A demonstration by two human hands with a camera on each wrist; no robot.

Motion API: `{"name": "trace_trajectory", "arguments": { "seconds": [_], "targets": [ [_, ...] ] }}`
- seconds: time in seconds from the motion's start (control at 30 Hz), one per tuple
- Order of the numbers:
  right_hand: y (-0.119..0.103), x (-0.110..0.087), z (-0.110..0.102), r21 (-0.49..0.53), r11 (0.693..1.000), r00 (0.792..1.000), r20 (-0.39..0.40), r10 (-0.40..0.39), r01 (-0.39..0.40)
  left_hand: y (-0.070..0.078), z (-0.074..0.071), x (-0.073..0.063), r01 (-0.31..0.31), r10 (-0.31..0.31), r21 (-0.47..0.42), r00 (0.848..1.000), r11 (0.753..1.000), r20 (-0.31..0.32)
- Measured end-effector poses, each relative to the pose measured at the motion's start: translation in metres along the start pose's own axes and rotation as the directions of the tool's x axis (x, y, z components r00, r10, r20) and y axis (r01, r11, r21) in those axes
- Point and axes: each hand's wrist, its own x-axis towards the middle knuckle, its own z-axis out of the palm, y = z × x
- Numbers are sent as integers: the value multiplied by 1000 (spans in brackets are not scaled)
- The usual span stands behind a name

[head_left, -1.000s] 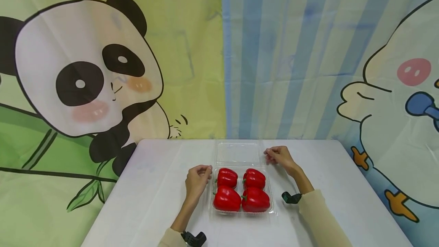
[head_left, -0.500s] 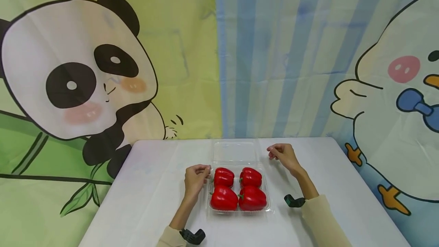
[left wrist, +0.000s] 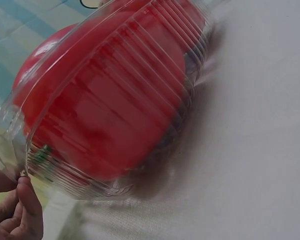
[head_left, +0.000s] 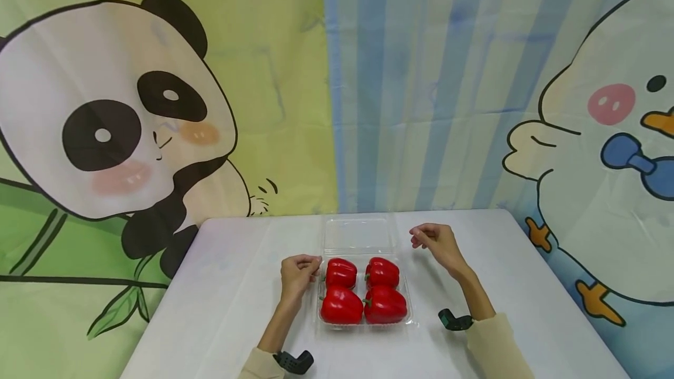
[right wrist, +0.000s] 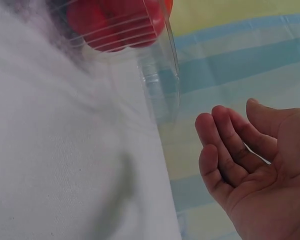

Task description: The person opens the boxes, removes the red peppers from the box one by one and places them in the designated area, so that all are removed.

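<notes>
A clear plastic clamshell box [head_left: 363, 325] lies on the table with its lid [head_left: 360, 235] folded back flat behind it. Several red bell peppers [head_left: 385, 304] fill the box in two rows. At the box's left back corner, my left hand [head_left: 297, 276] pinches the plastic rim between thumb and finger; the left wrist view shows those fingertips [left wrist: 25, 187] on the edge. To the right of the lid, apart from it, hovers my right hand [head_left: 438, 244]. Its fingers [right wrist: 235, 142] are loosely bent and hold nothing.
The white table [head_left: 237, 297] stretches around the box on all sides. Behind it hangs a cloth backdrop [head_left: 284, 104] with a panda and a white bird. A black camera mount [head_left: 456, 320] sits at the right wrist, another mount [head_left: 293, 361] at the left.
My right hand has drawn a little to the right, away from the lid. The left hand stays at the box's corner. The whole head view has shifted slightly.
</notes>
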Motion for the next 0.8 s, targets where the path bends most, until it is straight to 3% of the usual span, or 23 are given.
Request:
{"name": "trace_trajectory", "arguments": {
  "seconds": [0.3,0.57,0.8],
  "targets": [
    [-13,-19,7,-11,994,994,19,-105,105,0,-1,0,20,-20,-40,1000,999,1],
    [-15,-39,16,-98,974,979,18,-204,205,-2,-2,-1,38,-37,-60,999,998,7],
    [-16,-51,24,-65,968,970,30,-242,244,-1,-1,0,34,-34,-58,999,998,9]
  ]
}}
